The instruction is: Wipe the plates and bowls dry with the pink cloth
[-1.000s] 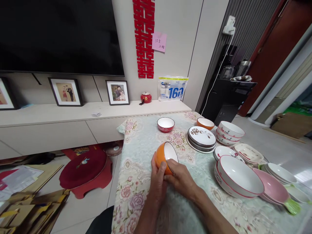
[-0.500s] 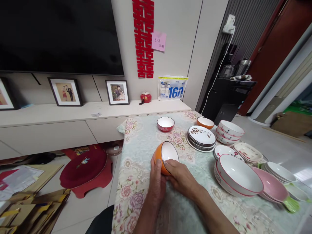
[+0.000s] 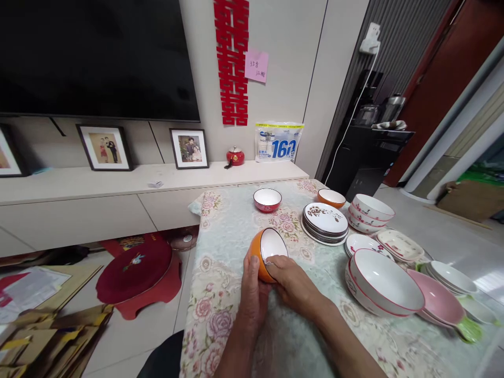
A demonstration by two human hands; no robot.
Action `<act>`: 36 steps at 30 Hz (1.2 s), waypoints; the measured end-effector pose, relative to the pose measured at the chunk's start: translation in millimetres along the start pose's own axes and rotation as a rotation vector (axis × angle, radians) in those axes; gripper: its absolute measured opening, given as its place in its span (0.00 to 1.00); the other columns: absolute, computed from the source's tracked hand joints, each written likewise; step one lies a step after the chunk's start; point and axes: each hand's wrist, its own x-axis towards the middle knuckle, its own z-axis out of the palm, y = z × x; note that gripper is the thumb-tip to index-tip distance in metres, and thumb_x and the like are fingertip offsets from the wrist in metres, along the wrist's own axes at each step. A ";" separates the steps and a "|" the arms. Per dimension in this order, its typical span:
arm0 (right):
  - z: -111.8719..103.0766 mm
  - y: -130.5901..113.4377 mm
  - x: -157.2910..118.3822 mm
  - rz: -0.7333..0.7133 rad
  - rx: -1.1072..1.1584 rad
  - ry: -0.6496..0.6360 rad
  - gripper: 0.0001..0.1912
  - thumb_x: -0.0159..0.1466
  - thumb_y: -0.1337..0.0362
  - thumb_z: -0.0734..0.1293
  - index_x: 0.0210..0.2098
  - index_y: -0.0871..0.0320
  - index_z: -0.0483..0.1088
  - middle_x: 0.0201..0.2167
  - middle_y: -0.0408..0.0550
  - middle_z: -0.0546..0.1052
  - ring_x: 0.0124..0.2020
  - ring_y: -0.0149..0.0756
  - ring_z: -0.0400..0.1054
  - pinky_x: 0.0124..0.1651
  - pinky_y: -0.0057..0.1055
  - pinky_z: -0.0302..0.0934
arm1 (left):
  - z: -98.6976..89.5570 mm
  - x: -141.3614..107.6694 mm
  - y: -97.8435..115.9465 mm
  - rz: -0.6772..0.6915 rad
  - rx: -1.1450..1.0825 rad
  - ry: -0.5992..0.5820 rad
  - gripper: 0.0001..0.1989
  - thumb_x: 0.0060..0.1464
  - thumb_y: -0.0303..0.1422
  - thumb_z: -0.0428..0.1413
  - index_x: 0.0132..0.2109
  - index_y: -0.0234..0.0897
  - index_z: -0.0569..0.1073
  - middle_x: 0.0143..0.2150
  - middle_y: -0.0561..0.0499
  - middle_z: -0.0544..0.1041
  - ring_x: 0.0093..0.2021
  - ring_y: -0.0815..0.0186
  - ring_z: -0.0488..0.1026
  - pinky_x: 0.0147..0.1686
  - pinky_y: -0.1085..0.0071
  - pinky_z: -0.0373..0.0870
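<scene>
Tilted up over the near part of the table is an orange bowl with a white inside and dark rim. My left hand is wrapped round its lower left side, thumb against the orange outside. From the right, my right hand grips the near rim, its thumb inside the bowl and its fingers hidden underneath. A small pale scrap shows by the right thumb, too small to name. Farther back, a red bowl stands upright. To its right are a stack of plates and another orange bowl.
White bowls are stacked at the right, with a large pink-rimmed bowl, a pink dish and smaller dishes nearby. A flowered tablecloth covers the table. Left of it stands a red stool. Behind runs a white cabinet.
My right thumb has shifted slightly at the bowl's rim. Both hands keep hold of the orange bowl, and the other dishes stay in place.
</scene>
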 end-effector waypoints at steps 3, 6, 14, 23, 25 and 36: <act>9.8 -0.3 0.1 0.069 0.076 0.076 0.16 0.58 0.77 0.60 0.44 0.55 0.66 0.42 0.48 0.72 0.42 0.39 0.64 0.43 0.33 0.59 | 0.4 0.0 -2.4 0.055 0.046 0.044 0.37 0.54 0.47 0.61 0.66 0.41 0.59 0.61 0.40 0.71 0.63 0.50 0.67 0.62 0.57 0.63; 19.0 -2.5 3.6 0.101 0.252 0.232 0.09 0.61 0.74 0.61 0.38 0.55 0.65 0.37 0.46 0.70 0.37 0.36 0.64 0.39 0.30 0.59 | 0.6 -0.7 -3.9 0.088 0.137 0.065 0.45 0.50 0.40 0.66 0.69 0.44 0.53 0.67 0.42 0.64 0.66 0.53 0.64 0.63 0.62 0.62; 3.5 -7.0 5.6 -0.027 0.120 0.020 0.21 0.54 0.80 0.59 0.43 0.55 0.67 0.43 0.47 0.73 0.44 0.38 0.65 0.48 0.33 0.59 | -0.7 1.4 -1.0 0.070 0.063 0.098 0.39 0.56 0.44 0.60 0.69 0.43 0.54 0.63 0.40 0.69 0.60 0.52 0.71 0.57 0.59 0.70; 16.3 1.5 2.2 0.113 0.235 0.238 0.18 0.63 0.73 0.60 0.50 0.56 0.67 0.46 0.51 0.73 0.46 0.39 0.68 0.49 0.34 0.63 | -5.5 2.6 -13.7 0.103 0.169 0.083 0.42 0.50 0.37 0.66 0.67 0.43 0.55 0.69 0.41 0.63 0.68 0.53 0.61 0.65 0.59 0.60; 17.9 -0.3 4.0 0.084 0.342 0.285 0.22 0.61 0.74 0.62 0.53 0.55 0.66 0.49 0.51 0.73 0.50 0.39 0.68 0.54 0.35 0.62 | -7.3 3.6 -14.1 0.122 0.203 0.096 0.41 0.49 0.38 0.66 0.66 0.42 0.57 0.67 0.40 0.65 0.67 0.52 0.62 0.65 0.58 0.60; 8.8 -4.0 -0.3 0.078 -0.068 0.022 0.22 0.61 0.78 0.58 0.51 0.55 0.69 0.45 0.51 0.74 0.46 0.41 0.66 0.48 0.36 0.60 | -1.1 2.8 -7.8 0.127 0.181 0.141 0.36 0.54 0.41 0.62 0.65 0.40 0.59 0.63 0.39 0.70 0.61 0.53 0.70 0.61 0.58 0.66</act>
